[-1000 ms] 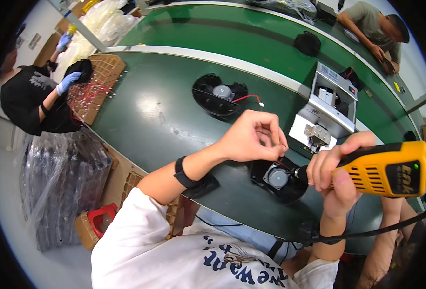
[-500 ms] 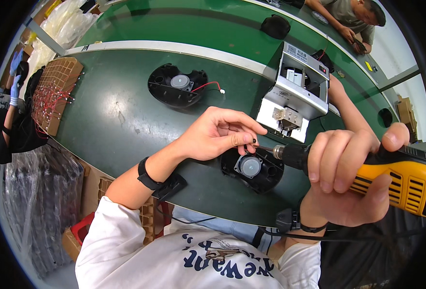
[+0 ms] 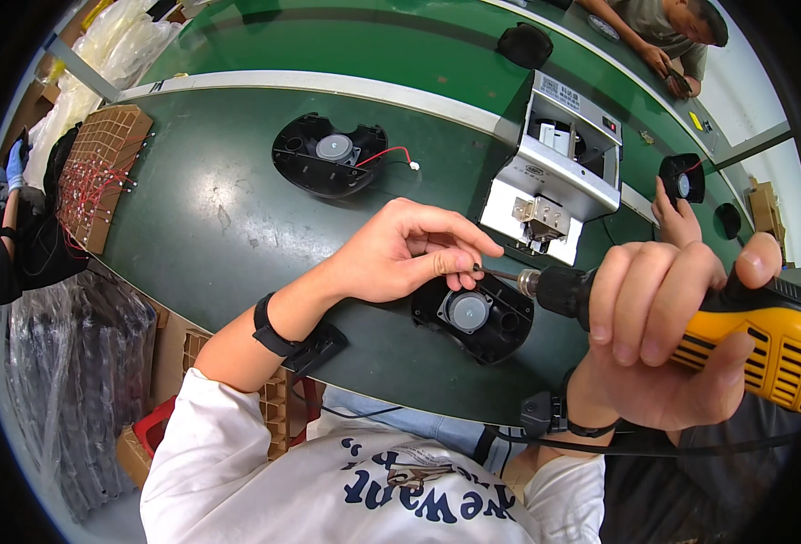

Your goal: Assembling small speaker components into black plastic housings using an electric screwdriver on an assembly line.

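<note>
My right hand (image 3: 659,317) is wrapped round a yellow and black power screwdriver (image 3: 767,349), its thin bit (image 3: 502,274) pointing left. At the bit's tip, the thumb and fingers of my left hand (image 3: 409,254) pinch a small dark screw (image 3: 477,267). Just below and behind the bit, a black speaker housing (image 3: 512,322) lies on the bench with its round grey driver (image 3: 467,311) facing up. My left fingers partly cover its far edge. A second black housing (image 3: 332,150), with a red lead and white plug, rests farther left.
A silver screw feeder (image 3: 572,177) stands beyond my hands. Right of it, another person's hand (image 3: 677,220) holds a speaker housing (image 3: 683,181). A divided cardboard tray (image 3: 106,168) with red-wired parts sits at far left. A black cable (image 3: 654,448) crosses below my right wrist.
The other person's hand has come out to the right of the screw feeder with a speaker housing. My right hand and the power screwdriver have shifted slightly right; my left hand keeps its pinch.
</note>
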Motion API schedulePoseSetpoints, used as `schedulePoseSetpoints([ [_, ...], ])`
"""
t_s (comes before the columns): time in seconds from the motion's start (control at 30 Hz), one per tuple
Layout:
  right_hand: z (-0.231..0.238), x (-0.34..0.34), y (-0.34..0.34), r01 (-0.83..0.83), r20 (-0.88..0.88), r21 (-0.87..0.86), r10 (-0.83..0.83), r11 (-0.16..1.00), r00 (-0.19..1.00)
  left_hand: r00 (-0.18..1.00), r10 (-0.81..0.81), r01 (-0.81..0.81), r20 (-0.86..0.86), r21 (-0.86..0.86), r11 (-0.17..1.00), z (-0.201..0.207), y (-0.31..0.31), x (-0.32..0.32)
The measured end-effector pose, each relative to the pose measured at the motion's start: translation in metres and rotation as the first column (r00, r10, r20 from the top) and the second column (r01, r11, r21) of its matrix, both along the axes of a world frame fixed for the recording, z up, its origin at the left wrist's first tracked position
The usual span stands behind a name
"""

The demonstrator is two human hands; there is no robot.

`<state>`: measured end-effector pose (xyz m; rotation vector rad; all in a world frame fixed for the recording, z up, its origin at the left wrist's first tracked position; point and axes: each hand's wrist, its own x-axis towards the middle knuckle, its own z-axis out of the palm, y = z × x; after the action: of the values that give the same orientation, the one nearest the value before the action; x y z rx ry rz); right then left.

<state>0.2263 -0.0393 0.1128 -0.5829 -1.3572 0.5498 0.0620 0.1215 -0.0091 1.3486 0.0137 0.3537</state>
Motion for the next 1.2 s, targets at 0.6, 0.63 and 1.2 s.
schedulePoseSetpoints([
  [0.6, -0.0031, -0.0001, -0.0025, 0.018, -0.015, -0.051, -0.019, 0.999, 1.0, 0.994, 0.021, -0.051, 0.107, 0.288, 0.956, 0.0021, -0.0022, 0.003],
  [0.63, -0.0028, 0.0002, -0.0028, 0.019, -0.015, -0.052, -0.019, 0.998, 1.0, 0.996, 0.009, -0.035, 0.091, 0.285, 0.958, 0.0033, -0.0022, 0.003],
  [1.2, -0.0005, 0.0033, -0.0041, -0.003, -0.003, -0.062, 0.003, 0.998, 1.0, 0.983, 0.026, -0.104, 0.182, 0.438, 0.893, 0.0045, -0.0017, 0.0047],
])
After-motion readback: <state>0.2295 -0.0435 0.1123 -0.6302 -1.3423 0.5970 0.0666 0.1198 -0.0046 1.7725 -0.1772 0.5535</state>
